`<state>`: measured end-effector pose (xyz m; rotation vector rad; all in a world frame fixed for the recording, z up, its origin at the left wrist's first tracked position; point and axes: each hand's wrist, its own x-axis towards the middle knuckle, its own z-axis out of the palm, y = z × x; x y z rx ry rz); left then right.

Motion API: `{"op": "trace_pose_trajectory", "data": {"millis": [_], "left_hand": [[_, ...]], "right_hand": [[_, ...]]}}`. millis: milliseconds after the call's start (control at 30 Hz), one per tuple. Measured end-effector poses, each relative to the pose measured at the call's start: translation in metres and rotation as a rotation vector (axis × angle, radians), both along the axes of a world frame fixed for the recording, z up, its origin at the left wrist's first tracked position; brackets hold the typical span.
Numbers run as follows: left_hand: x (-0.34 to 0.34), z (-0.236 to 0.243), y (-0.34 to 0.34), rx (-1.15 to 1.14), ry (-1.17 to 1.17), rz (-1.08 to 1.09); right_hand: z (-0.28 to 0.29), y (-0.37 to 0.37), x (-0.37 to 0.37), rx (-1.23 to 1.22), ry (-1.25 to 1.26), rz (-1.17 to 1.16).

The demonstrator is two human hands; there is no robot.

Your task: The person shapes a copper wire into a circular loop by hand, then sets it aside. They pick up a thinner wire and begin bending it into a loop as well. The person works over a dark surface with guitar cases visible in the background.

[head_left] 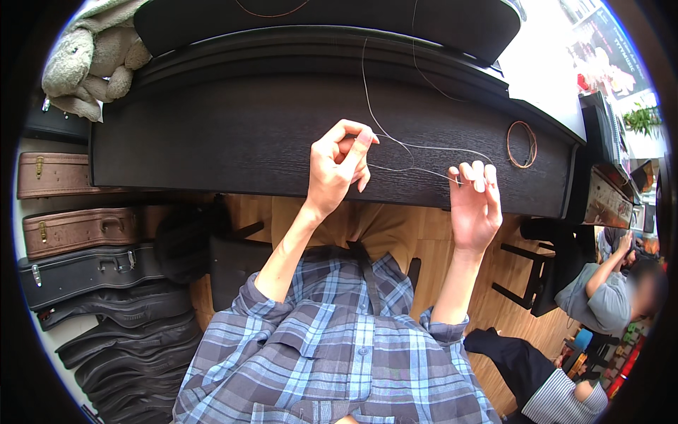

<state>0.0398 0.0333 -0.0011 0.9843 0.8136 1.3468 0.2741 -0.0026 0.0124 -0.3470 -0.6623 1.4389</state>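
Observation:
A thin silvery metal string (438, 148) runs in loose loops between my two hands, above the dark wooden top. My left hand (337, 166) is closed in a pinch on it, thumb against the index finger. To the right, my right hand (477, 201) has its palm turned up and its fingers bent, with the string caught at the fingertips. One length of the string rises from beside my left hand toward the far ledge. Beyond my right hand lies a coil of copper-coloured string (508, 145).
The black piano-like furniture (212, 134) spans the front. A plush toy (109, 56) sits at its far left corner. Brown and black instrument cases (78, 233) are stacked at left. At right are a black stool (540, 283) and other people, one in a grey shirt (593, 300).

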Motion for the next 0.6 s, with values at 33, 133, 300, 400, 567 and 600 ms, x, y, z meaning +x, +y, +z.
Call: {"op": "trace_pose_trajectory", "data": {"millis": [33, 133, 300, 400, 567, 600], "left_hand": [[0.0, 0.0, 0.0, -0.006, 0.006, -0.002], [-0.001, 0.001, 0.0, -0.022, 0.019, -0.011], [-0.001, 0.002, 0.0, -0.025, 0.047, -0.002], [-0.002, 0.003, 0.0, -0.048, 0.038, 0.004], [0.0, 0.003, 0.0, -0.063, 0.101, 0.03], [0.0, 0.002, 0.0, -0.064, 0.118, 0.027]], "right_hand": [[0.002, -0.003, 0.002, -0.057, -0.035, -0.041], [0.003, -0.004, 0.007, 0.021, -0.163, 0.014], [0.008, -0.01, 0.012, 0.039, -0.664, -0.034], [0.017, -0.022, 0.012, -0.147, -0.839, -0.016], [0.027, -0.032, 0.009, -0.236, -1.139, 0.093], [0.025, -0.032, 0.006, -0.163, -1.171, 0.075]]}}
